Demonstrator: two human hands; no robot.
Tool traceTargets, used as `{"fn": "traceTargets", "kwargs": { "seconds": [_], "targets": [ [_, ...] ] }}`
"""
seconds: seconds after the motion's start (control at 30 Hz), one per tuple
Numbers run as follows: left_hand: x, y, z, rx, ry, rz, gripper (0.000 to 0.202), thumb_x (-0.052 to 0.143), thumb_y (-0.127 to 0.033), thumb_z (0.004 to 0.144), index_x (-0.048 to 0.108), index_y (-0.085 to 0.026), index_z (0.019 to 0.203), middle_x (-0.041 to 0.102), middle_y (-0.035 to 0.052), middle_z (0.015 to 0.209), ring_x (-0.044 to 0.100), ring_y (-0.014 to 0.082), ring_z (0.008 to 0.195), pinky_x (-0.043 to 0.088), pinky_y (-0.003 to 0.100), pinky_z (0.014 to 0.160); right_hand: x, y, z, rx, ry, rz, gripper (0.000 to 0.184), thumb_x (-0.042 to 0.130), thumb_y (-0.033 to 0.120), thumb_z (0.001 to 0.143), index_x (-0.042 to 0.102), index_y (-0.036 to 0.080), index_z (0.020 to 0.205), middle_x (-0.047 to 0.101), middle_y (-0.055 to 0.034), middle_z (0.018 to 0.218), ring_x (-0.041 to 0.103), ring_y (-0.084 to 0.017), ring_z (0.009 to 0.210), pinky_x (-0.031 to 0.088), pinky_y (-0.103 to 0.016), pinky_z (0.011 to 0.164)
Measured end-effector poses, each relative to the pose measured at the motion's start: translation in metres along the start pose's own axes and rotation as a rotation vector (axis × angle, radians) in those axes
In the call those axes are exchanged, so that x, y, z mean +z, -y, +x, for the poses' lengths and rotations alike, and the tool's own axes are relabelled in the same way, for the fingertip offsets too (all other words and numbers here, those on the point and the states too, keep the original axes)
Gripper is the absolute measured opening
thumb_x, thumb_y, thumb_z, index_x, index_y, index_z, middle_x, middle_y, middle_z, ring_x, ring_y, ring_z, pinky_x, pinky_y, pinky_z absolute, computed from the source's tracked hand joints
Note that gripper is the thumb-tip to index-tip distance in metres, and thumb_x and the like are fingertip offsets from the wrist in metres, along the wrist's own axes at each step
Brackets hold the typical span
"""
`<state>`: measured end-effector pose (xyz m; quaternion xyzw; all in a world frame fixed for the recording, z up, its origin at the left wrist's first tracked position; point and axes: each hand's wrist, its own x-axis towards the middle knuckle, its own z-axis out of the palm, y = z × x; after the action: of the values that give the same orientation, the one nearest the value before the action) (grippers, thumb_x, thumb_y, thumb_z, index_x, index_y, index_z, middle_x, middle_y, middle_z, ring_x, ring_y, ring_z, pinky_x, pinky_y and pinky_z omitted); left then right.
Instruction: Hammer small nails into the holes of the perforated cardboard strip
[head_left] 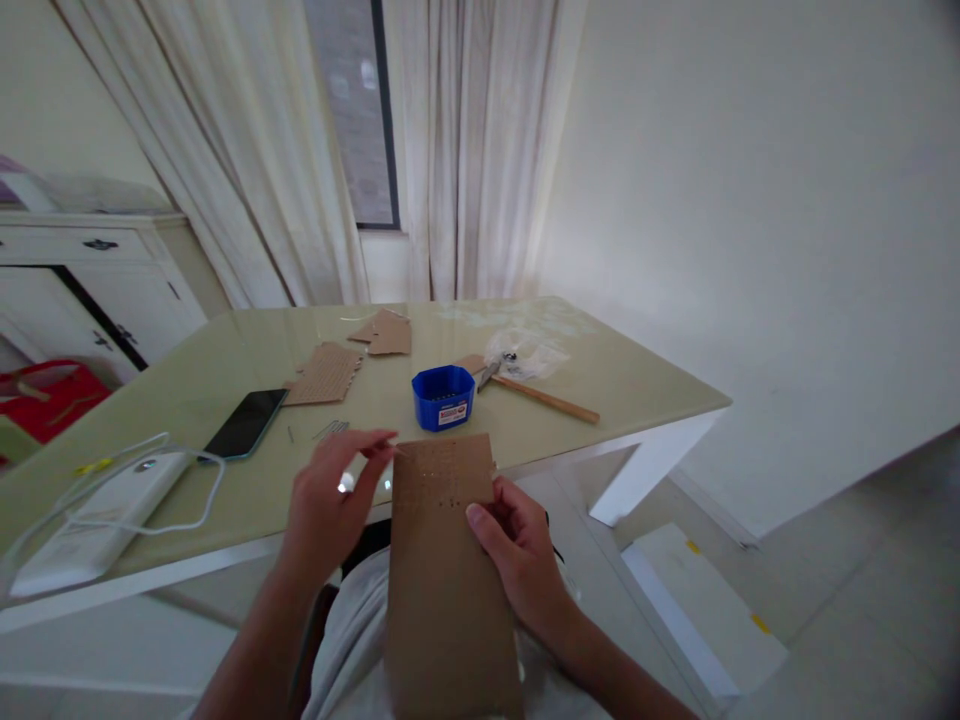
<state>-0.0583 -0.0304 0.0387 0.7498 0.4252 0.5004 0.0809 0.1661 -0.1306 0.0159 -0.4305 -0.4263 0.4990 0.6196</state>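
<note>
A long strip of brown cardboard stretches from my lap up to the table's front edge. Small holes or specks dot its upper part. My right hand grips its right edge, thumb on top and fingers curled behind. At its upper left corner, my left hand is closed in a pinch; whatever is between thumb and fingers is too small to make out. Just beyond the strip stands a blue plastic box with a label, small things inside. A few thin metal pieces lie left of the box.
A hammer with a wooden handle lies right of the box, beside a clear plastic bag. Torn cardboard pieces lie further back. On the left are a phone and a white power bank with a looped white cable.
</note>
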Motion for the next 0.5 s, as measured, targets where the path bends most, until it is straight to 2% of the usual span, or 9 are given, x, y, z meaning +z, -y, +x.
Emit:
{"fn": "traceTargets", "kwargs": {
  "seconds": [0.03,0.07,0.13,0.2,0.37,0.5],
  "targets": [
    [0.002,0.02,0.006,-0.187,-0.005,0.099,0.024,0.067,-0.041,0.1,0.08,-0.025,0.111,0.085,0.0046,0.1,0.076,0.0227,0.091,0.057,0.034,0.088,0.0,0.0,0.0,0.006,-0.001,0.011,0.045,0.086,0.062,0.091,0.067,0.021,0.089,0.071,-0.0001,0.082,0.06,-0.016,0.071,0.048,-0.025,0.065],
    [0.004,0.038,0.011,-0.272,-0.007,0.147,0.03,0.064,-0.044,0.098,0.08,-0.022,0.111,0.085,0.0069,0.098,0.076,0.0243,0.088,0.058,0.035,0.085,-0.001,-0.001,-0.001,0.014,0.0,0.021,0.045,0.087,0.062,0.09,0.069,0.021,0.09,0.073,-0.001,0.083,0.063,-0.017,0.073,0.05,-0.026,0.067],
    [0.009,0.068,0.015,-0.365,0.0,0.211,0.034,0.06,-0.046,0.096,0.079,-0.019,0.104,0.084,0.0093,0.091,0.075,0.0252,0.079,0.058,0.035,0.077,0.0,-0.004,0.0,0.028,0.001,0.041,0.046,0.089,0.063,0.088,0.072,0.02,0.094,0.076,-0.0026,0.085,0.067,-0.019,0.076,0.053,-0.028,0.069],
    [0.016,0.086,0.014,-0.412,0.032,0.277,0.033,0.058,-0.044,0.095,0.079,-0.019,0.099,0.082,0.0094,0.084,0.075,0.0269,0.075,0.057,0.036,0.074,0.002,-0.008,0.003,0.037,-0.005,0.054,0.047,0.09,0.063,0.086,0.073,0.021,0.094,0.078,-0.0035,0.087,0.068,-0.02,0.078,0.054,-0.028,0.07],
    [0.033,0.097,0.011,-0.406,0.164,0.401,0.028,0.054,-0.034,0.095,0.077,-0.021,0.091,0.081,0.0144,0.103,0.076,0.0315,0.097,0.058,0.041,0.092,0.003,-0.016,0.01,0.047,-0.046,0.051,0.047,0.091,0.063,0.084,0.072,0.021,0.09,0.073,-0.0008,0.082,0.062,-0.017,0.073,0.05,-0.027,0.067],
    [0.027,0.105,0.015,-0.394,0.277,0.429,0.029,0.054,-0.035,0.097,0.079,-0.02,0.099,0.082,0.0125,0.103,0.077,0.0299,0.097,0.059,0.04,0.093,-0.003,-0.017,0.01,0.056,-0.071,0.036,0.044,0.088,0.061,0.087,0.071,0.021,0.091,0.072,-0.0006,0.083,0.063,-0.018,0.076,0.05,-0.028,0.069]
  ]
}}
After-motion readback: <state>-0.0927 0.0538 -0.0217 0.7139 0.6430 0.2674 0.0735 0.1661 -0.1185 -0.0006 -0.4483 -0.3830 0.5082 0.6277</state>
